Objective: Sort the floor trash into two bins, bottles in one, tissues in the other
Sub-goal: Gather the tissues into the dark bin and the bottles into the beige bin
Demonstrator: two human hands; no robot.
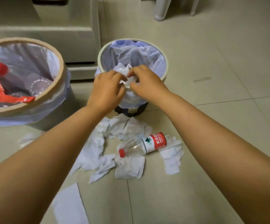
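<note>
Floor (220, 50): bare tile open right of the smaller bin (166, 65) and in the near right foreground. Obstacles: larger bin (61, 75) at left, cabinet base (76, 44) behind both bins, chair legs (161, 12) far back. Narrow gap between the bins. Tissue heap (127, 130) and bottle (148, 143) clutter the centre floor below the forearms.

pale cabinet (69, 29), chair legs (161, 12), tiled floor (211, 46)

Left hand (106, 91) and right hand (144, 83) pinching crumpled tissue (127, 76) over tissue bin (165, 62) | bottle bin (61, 75) at left | bottle (144, 144) lying among floor tissues (127, 168).
</note>
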